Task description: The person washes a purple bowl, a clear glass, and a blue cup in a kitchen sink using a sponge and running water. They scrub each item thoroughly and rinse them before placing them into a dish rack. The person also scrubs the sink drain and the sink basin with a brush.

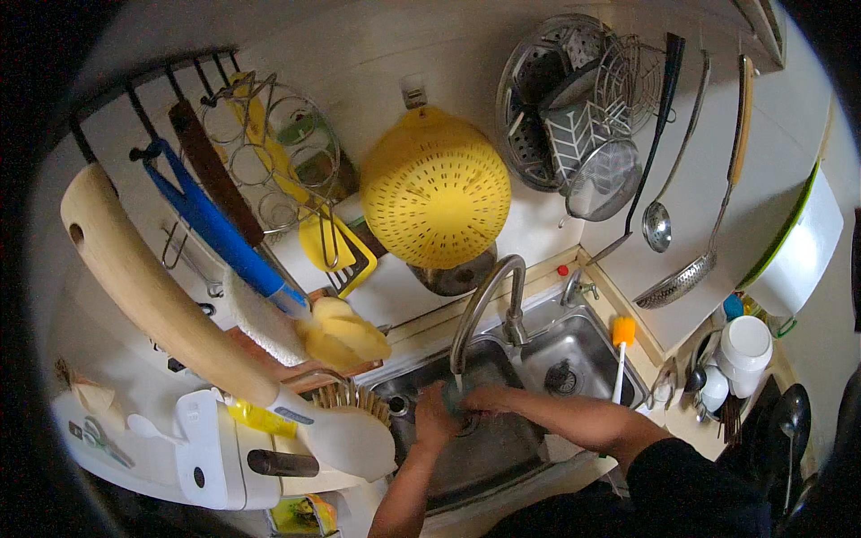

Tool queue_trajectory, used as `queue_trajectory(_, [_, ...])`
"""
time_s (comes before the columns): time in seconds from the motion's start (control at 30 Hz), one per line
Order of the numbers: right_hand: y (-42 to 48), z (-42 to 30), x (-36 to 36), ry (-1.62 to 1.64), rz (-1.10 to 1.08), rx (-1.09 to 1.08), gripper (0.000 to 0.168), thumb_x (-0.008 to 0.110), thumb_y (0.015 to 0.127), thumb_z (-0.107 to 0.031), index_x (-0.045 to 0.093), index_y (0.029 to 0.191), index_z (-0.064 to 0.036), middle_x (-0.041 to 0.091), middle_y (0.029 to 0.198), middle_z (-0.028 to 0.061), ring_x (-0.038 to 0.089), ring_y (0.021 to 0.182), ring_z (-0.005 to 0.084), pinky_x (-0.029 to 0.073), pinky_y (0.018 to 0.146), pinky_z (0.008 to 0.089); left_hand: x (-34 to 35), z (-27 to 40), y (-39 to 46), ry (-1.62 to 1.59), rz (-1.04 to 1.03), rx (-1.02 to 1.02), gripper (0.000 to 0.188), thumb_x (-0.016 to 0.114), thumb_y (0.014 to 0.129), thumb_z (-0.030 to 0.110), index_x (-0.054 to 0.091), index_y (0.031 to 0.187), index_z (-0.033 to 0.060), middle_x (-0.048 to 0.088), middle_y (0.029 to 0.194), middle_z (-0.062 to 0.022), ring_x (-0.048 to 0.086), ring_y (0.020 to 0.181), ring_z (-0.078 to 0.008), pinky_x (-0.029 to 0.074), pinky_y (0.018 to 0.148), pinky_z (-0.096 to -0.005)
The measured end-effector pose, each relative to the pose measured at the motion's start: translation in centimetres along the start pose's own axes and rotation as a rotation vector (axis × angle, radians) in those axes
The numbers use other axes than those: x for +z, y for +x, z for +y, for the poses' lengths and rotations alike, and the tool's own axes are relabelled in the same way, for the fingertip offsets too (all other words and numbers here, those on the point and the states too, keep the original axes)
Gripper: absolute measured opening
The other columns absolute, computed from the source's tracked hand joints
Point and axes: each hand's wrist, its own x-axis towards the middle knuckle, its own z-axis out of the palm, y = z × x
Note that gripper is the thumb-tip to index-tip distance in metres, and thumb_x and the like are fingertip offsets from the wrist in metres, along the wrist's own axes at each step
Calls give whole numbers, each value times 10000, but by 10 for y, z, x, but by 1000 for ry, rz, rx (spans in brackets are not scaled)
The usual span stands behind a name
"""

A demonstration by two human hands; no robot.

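Under the curved metal faucet, a thin stream of water falls onto a small greenish item between my hands. My left hand grips it from the left side. From the right, my right hand has its fingers on the same item. My fingers and the water partly cover it, so its exact kind is unclear. Both hands are over the larger, left basin of the stainless steel sink. The smaller right basin has a drain strainer in its bottom.
A long-handled brush hangs close on the left, near a blue-handled tool. A yellow colander hangs behind the faucet. An orange-headed silicone brush leans at the sink's right edge, with stacked white bowls beyond.
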Motion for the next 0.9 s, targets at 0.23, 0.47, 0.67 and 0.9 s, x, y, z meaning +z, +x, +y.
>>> queue_trajectory(0.23, [-2,-15,-12,-486,-14,9,327,554,810,-367,622,671,-79,590,617,67,547,503,171,431,461,319,4,-15,15,-144,-180,5,766,818,513,217,481,1167,3,558,1121,-201,540,1048,-354,439,901,-393])
queue_trajectory(0.47, [-34,-52,-9,-708,117,-218,283,630,753,-329,658,697,-53,655,677,89,640,619,192,510,547,333,6,-21,16,-189,-119,-52,744,812,501,187,501,1158,24,572,1113,-187,552,1045,-332,433,901,-386])
queue_trajectory(0.67, [-56,-90,-5,-1296,169,-332,285,632,743,-298,657,756,-15,659,747,140,633,664,303,516,597,416,-12,-13,9,-227,-543,-32,742,816,489,153,514,1158,40,594,1084,-155,560,1035,-274,429,880,-363])
queue_trajectory(0.9, [-4,-26,-16,-1041,411,-595,341,593,772,-331,656,739,3,645,731,177,632,660,316,502,618,456,-3,-33,16,-579,-491,-267,831,840,495,171,448,1203,-16,520,1206,-165,509,1101,-247,390,931,-370])
